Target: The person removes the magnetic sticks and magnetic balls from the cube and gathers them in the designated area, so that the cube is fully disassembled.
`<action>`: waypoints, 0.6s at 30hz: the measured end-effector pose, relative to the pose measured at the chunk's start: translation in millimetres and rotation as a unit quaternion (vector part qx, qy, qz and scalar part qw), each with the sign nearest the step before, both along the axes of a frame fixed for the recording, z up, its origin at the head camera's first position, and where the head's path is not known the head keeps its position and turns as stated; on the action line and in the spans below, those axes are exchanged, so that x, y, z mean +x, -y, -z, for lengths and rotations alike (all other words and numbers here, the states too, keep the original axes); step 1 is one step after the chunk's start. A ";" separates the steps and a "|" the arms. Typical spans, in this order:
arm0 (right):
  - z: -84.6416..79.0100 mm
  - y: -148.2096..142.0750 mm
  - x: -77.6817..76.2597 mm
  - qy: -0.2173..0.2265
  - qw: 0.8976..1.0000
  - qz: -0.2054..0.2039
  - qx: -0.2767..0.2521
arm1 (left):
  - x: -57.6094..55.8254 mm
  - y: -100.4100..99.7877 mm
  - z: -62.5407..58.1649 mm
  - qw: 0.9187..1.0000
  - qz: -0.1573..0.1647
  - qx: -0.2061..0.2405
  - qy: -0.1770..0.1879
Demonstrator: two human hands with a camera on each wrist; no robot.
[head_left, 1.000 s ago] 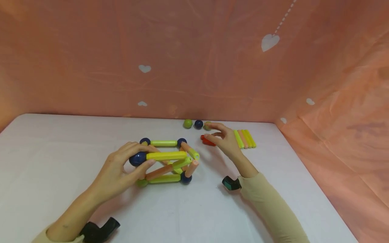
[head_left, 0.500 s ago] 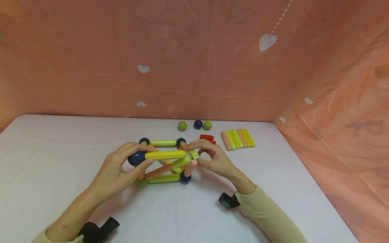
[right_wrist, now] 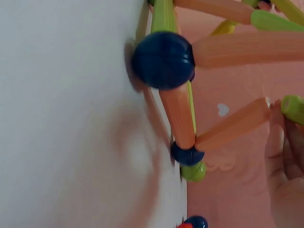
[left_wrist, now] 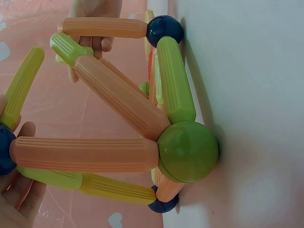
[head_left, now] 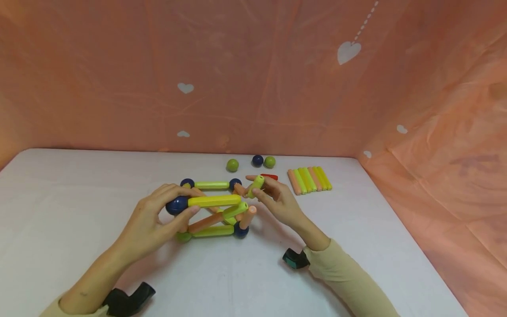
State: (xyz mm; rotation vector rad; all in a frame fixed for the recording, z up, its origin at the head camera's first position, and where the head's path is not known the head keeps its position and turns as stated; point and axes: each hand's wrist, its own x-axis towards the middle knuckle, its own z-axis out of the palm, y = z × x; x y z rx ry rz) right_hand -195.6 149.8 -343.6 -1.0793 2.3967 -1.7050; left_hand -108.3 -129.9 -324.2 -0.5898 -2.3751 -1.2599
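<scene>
My left hand [head_left: 144, 220] grips the dark blue ball [head_left: 177, 205] at the top of a frame of magnetic sticks and balls. From that ball a yellow stick [head_left: 214, 201] points right, and an orange stick [left_wrist: 85, 154] runs down to a green ball [left_wrist: 187, 151] at the base. At the frame's right side, my right hand [head_left: 283, 202] pinches a light green stick [head_left: 255, 186], tilted upward. Just beside its fingertips is the free end of an orange stick [right_wrist: 232, 124] rising from a rear blue ball [right_wrist: 187, 153]. Another orange stick [head_left: 248, 218] rises from the front blue ball [head_left: 240, 230].
Behind the frame, two green balls [head_left: 232, 165] and a blue ball [head_left: 258, 160] sit near the table's back edge. A red stick [head_left: 270, 176] shows partly behind my right hand. A row of orange, green and yellow sticks [head_left: 310, 180] lies at the back right.
My right hand came left from beside the red sticks to the frame, took hold of the light green stick and drew it off the rear orange stick's end. My left hand stays put.
</scene>
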 end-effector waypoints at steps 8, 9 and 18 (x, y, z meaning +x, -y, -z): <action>0.2 -18.9 -5.5 0.067 0.995 0.073 0.013 | -0.3 0.1 -0.9 1.000 -0.002 -0.001 -0.002; 0.7 -21.9 -6.6 0.071 0.993 0.087 0.026 | -0.3 0.1 -1.0 1.000 -0.002 -0.002 -0.002; 8.3 -45.0 -22.6 0.047 0.965 0.166 0.196 | -0.4 -0.2 -0.4 1.000 0.000 -0.003 -0.006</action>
